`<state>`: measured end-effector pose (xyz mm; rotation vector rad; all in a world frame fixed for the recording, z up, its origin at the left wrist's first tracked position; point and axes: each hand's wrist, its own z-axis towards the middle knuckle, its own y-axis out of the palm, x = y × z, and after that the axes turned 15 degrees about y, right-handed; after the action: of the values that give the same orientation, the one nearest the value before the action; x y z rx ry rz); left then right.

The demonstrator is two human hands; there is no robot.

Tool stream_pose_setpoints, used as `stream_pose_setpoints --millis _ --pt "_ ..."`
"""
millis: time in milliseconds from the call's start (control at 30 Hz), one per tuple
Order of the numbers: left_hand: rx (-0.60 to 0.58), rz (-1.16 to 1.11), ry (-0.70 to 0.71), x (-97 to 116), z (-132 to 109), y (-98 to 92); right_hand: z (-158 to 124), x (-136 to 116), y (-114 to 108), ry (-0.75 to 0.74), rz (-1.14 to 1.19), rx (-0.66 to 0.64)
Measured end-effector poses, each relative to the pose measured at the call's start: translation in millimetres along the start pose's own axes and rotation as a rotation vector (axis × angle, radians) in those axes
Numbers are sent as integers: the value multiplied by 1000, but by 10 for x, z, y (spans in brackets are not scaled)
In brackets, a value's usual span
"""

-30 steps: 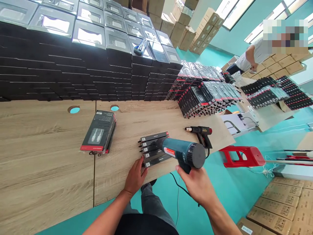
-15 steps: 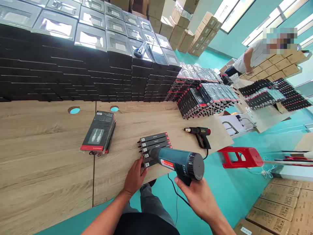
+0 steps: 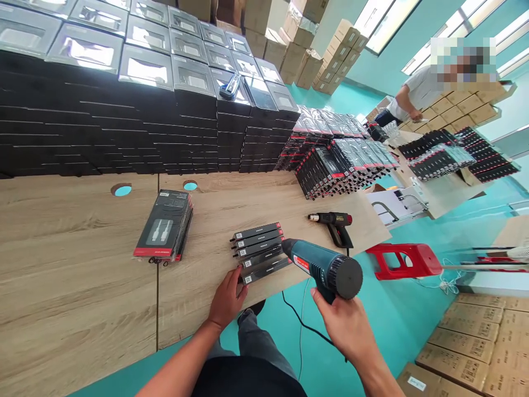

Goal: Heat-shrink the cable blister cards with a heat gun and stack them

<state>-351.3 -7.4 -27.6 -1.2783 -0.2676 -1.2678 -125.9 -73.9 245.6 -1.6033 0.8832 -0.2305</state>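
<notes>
My right hand (image 3: 345, 325) grips the handle of a teal heat gun (image 3: 326, 267) whose nozzle points left at a row of several slim black boxes (image 3: 259, 251) standing on edge near the table's front edge. My left hand (image 3: 226, 298) rests against the near end of that row, fingers touching the closest box. The gun's black cord hangs down from the handle toward the floor.
A small stack of black and red packs (image 3: 165, 226) lies to the left on the wooden table (image 3: 78, 264). A second heat gun (image 3: 333, 223) lies at the right. Tall stacks of black boxes (image 3: 124, 110) fill the back. A red stool (image 3: 403, 259) stands beside the table; a person works far right.
The heat gun has swung from over the middle of the row to its right end and pulled back a little. My left hand has stayed on the near box.
</notes>
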Motion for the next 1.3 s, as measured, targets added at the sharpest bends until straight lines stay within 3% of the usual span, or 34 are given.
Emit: stream_pose_setpoints --millis 200,367,567,733,967,1167,1300 --pt "-4 -10 -40 7 17 -23 -165 -24 9 28 56 -210" --pt "16 -54 -65 22 54 -47 -124 94 -56 106 43 -107" --pt "40 -84 -90 50 114 -69 -227 9 -5 62 81 -211" --pt "49 -80 -106 61 152 -70 -185 112 19 119 79 -116" --pt "65 -45 -141 70 191 -49 -346 15 155 86 174 -260" --pt "76 -41 -150 102 238 -39 -300 314 -26 230 127 -99" --pt "93 -29 -147 104 255 -41 -441 299 5 191 209 -261"
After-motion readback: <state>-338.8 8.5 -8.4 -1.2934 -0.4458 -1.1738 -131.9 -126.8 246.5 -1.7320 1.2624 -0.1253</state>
